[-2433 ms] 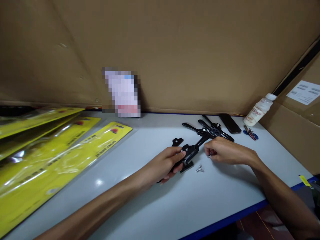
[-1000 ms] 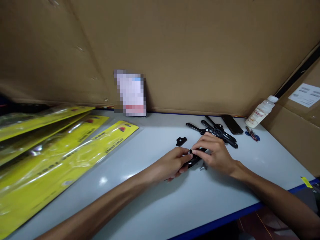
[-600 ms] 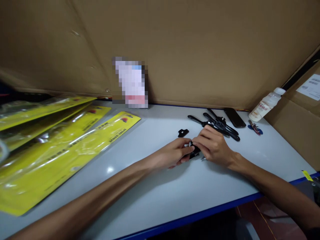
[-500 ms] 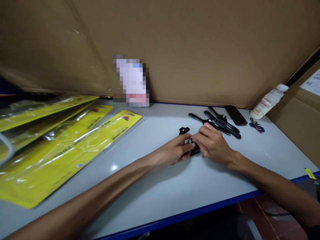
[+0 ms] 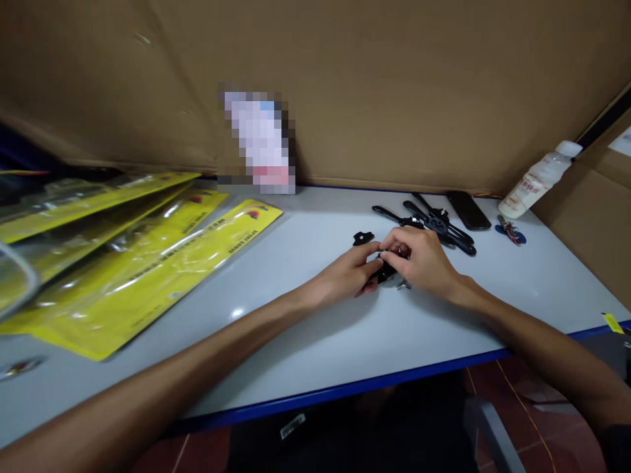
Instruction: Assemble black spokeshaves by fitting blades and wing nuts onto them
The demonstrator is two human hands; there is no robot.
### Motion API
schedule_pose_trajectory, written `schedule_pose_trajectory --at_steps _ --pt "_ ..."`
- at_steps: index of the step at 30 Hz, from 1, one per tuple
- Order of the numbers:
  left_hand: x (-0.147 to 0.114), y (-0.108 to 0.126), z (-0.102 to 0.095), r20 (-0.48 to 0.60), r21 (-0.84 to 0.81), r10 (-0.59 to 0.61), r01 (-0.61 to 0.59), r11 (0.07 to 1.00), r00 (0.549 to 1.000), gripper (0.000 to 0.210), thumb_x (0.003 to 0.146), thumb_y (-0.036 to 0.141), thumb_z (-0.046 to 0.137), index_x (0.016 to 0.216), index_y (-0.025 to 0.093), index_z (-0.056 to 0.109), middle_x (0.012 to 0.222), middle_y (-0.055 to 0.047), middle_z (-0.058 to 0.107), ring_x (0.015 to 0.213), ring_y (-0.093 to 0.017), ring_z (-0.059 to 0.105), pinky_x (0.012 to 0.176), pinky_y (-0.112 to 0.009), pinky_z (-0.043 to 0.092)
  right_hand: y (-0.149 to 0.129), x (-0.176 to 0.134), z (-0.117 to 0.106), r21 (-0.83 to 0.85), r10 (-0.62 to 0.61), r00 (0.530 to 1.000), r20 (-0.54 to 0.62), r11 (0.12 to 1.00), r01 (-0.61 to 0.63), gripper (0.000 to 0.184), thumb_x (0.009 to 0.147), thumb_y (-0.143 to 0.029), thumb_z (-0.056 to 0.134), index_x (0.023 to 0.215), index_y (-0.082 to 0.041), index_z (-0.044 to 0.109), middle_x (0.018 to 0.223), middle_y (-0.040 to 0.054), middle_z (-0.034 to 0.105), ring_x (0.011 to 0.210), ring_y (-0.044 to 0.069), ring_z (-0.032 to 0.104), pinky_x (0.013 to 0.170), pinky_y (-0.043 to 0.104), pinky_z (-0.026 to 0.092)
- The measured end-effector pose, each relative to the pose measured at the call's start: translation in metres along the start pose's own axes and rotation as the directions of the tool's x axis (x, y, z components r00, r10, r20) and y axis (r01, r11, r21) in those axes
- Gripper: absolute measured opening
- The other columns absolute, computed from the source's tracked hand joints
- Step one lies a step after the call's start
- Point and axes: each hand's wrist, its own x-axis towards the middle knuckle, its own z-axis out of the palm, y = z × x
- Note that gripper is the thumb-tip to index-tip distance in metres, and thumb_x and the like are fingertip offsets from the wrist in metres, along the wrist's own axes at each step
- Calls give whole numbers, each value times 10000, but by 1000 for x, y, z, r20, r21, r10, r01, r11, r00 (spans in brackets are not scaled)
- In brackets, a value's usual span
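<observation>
Over the middle of the table, a black spokeshave (image 5: 388, 270) is mostly covered by my fingers. My left hand (image 5: 355, 269) grips its left side, thumb and index finger pinched together. From the right, my right hand (image 5: 422, 260) curls over the same tool with bent fingers, and its thumb meets the left fingertips. Below the right hand a small shiny metal bit (image 5: 404, 284) shows; I cannot tell whether it belongs to the tool. Just beyond my left hand lies a loose black notched plate (image 5: 363, 238). Several black spokeshaves (image 5: 436, 226) are piled behind my right hand.
Yellow blister packs (image 5: 197, 263) spread over the left side. A dark phone (image 5: 468, 210), a white bottle (image 5: 539, 180) and a small bundle with blue ends (image 5: 511, 230) stand or lie at the right rear. A cardboard wall (image 5: 394, 85) rises behind; the blue table edge (image 5: 345, 389) runs in front.
The camera view has tilted down, so the table sits higher in it. Both hands stay on the tool; the right fingers have shifted slightly and look more bent at the fingertips.
</observation>
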Motion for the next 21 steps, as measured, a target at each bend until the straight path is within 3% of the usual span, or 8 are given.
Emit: schedule_pose_trajectory --at_steps 4,11,17,21 --pt "-1 1 -1 28 5 -39 39 999 999 316 987 279 353 1224 179 537 536 65 469 353 -76 291 361 -187 211 -1 2 -3 113 108 994 33 987 -111 95 807 -151 612 715 -172 625 636 -30 619 568 101 492 607 256 375" --pt "-1 4 -1 13 54 -68 67 996 998 246 990 224 338 1082 166 559 545 58 476 358 -71 303 352 -184 230 4 4 -8 -80 -51 999 -8 996 50 178 854 -197 621 683 -178 667 682 -1 625 688 131 522 668 277 362" --pt "-3 8 -2 27 47 -92 91 995 995 309 978 219 374 1204 155 574 554 64 451 359 -75 305 351 -191 229 13 10 -27 124 -36 983 179 992 14 132 835 -227 661 911 -193 763 761 -6 694 655 109 538 651 258 385" --pt "-4 9 -2 21 43 -90 89 995 996 357 972 238 390 1265 152 577 555 64 440 364 -78 303 356 -195 221 15 11 -37 136 -71 974 216 990 42 167 796 -236 715 950 -195 764 792 -1 698 691 118 551 656 256 395"
